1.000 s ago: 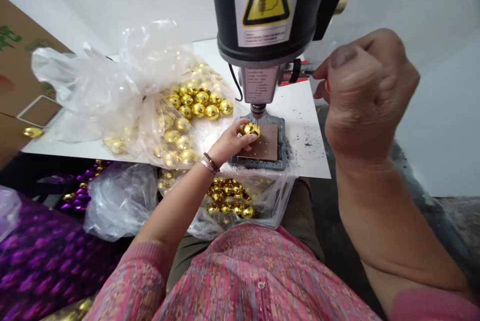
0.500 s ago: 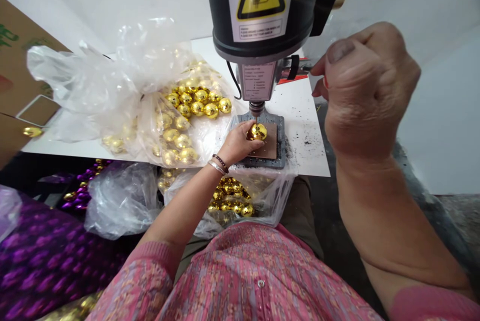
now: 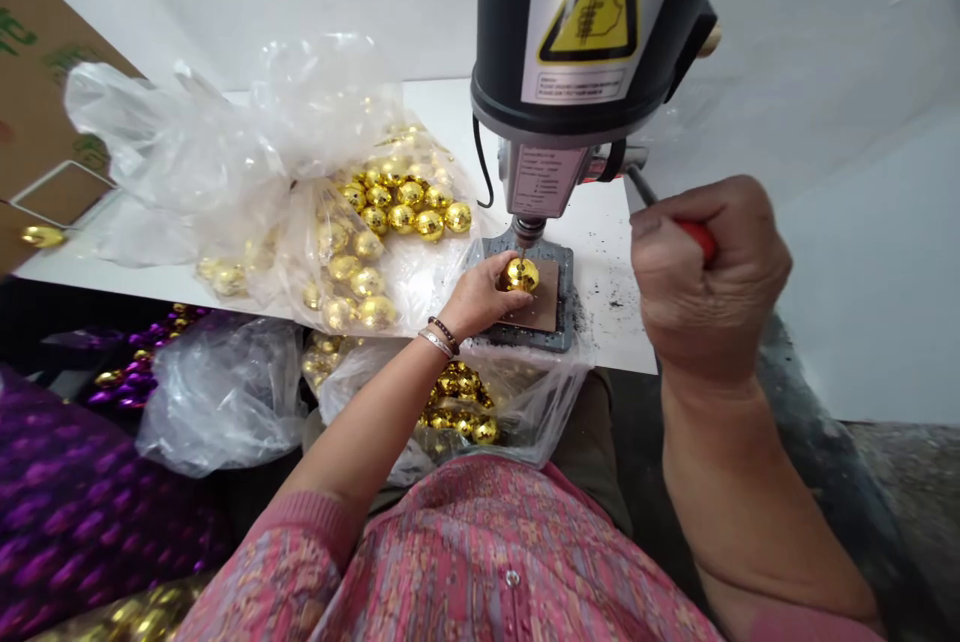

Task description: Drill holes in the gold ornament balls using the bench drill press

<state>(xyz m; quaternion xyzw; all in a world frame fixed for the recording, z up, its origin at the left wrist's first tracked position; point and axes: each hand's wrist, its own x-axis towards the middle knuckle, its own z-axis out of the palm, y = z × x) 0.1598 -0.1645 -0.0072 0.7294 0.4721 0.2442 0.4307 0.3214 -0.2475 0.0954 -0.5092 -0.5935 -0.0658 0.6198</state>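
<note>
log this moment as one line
left hand: holding gold ball under drill press | right hand: gripping red-handled lever | wooden pad: beneath ball

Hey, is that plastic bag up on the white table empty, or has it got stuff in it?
Not empty: gold mirrored balls show through the clear plastic bag. Whether it's completely full, I can't tell.

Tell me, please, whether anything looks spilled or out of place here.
Dark crumbs litter the tabletop right of the drill press base, like unswept debris. One gold ball lies far left by the cardboard box, apart from the rest.
</note>
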